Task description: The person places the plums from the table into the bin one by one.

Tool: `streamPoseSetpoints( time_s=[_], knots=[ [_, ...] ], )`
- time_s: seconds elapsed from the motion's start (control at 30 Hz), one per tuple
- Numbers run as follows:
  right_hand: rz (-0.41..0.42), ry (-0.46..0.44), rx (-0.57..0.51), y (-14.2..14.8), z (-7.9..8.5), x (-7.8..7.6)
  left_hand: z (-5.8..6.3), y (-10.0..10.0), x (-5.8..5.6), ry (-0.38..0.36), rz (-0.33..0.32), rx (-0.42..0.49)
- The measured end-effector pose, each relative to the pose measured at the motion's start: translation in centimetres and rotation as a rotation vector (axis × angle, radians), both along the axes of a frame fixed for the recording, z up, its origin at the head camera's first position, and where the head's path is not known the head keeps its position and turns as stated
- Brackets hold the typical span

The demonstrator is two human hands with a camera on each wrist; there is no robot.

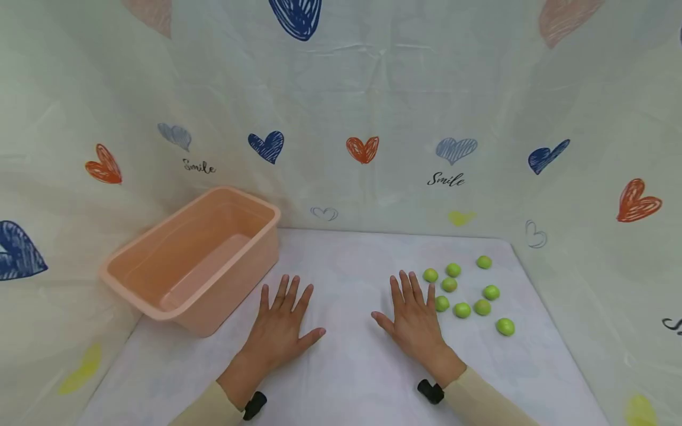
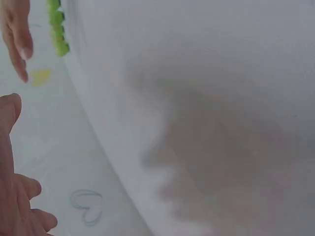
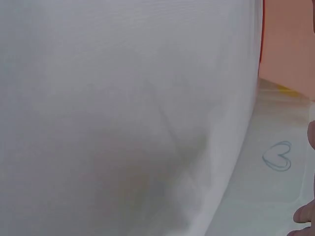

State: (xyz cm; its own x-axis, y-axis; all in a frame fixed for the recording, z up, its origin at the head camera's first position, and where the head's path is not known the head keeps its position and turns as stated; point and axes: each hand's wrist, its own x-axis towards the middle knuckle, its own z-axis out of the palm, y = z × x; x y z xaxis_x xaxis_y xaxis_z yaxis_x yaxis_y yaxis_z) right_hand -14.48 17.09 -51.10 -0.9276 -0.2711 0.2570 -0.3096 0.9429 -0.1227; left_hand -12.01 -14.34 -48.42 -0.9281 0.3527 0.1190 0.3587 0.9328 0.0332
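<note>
My left hand (image 1: 279,331), palm down with its fingers spread, is beside the near right side of a peach-pink plastic basin (image 1: 242,287). The basin's visible inside holds nothing. My right hand (image 1: 417,328) is likewise palm down and spread, just left of several small round green fruits (image 1: 462,310). Its little finger overlaps one fruit in the head view; contact cannot be told. Both hands hold nothing and cast shadows on the white tabletop. In the left wrist view, a row of the green fruits (image 2: 58,29) shows at top left.
A white-covered table (image 1: 346,367) lies under everything. Behind it and at both sides hangs a pale curtain (image 1: 319,89) printed with hearts and "Smile". The basin stands at the table's left, the fruits lie loosely scattered at the right. A dark wrist camera (image 1: 430,391) sits on each wrist.
</note>
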Motion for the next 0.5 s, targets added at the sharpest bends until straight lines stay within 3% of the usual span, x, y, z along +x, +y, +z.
streamPoseSetpoints(
  time_s=[0.17,0.3,0.4,0.5],
  knots=[
    [0.075,0.039,-0.022,-1.7,1.3,-0.6,4.3,-1.5,1.3,0.156,-0.06,0.067],
    [0.138,0.093,-0.014,-3.6,2.7,-1.4,8.1,-5.0,1.0,0.265,-0.041,0.111],
    [0.193,0.107,-0.012,-5.6,3.8,-2.1,10.3,-8.7,0.3,0.258,0.038,0.126],
    [0.248,0.077,-0.001,-8.0,5.0,-2.9,11.5,-13.1,-1.0,0.204,0.142,0.126]
  ],
)
